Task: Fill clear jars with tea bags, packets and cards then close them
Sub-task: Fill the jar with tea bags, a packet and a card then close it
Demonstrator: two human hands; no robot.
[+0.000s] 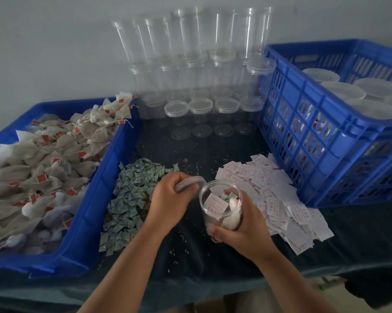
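Observation:
My right hand [242,224] grips a clear jar [220,202] low in the middle of the table, its mouth tilted toward me. Inside lie a white card, a green packet and white tea bags. My left hand [170,199] holds a clear lid [188,182] just left of the jar's rim, apart from the mouth. A heap of green packets [131,199] lies left of the hands and a spread of white cards [274,195] lies to the right. Grey tea bags with red tags [46,168] fill the blue tray [95,213] on the left.
Stacks of empty clear jars [190,64] stand against the back wall, some capped in the front row. A blue slotted crate [321,136] on the right holds closed jars with white lids [341,89]. Dark cloth [190,256] covers the table, with scattered crumbs.

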